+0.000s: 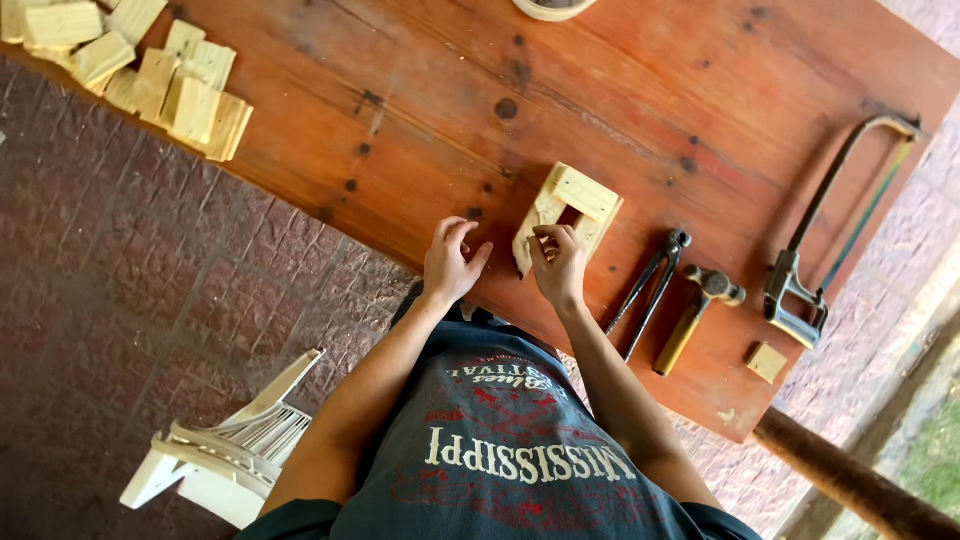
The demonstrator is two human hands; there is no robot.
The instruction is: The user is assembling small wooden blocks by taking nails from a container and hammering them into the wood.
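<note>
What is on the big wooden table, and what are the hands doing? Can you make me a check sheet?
Surface: reddish wooden table with dark knots.
Job's things: pale wooden piece, one block stacked on another, near the table's front edge.
Clutter: pile of small wood blocks at the far left; pincers, hammer and hacksaw to the right; one small block; a round rim at the top edge.
Hands: right hand touches the wooden piece with its fingers; left hand is beside it on the table, holding nothing.
Cables: nothing seen.
Surroundings: brick floor, white plastic chair.
</note>
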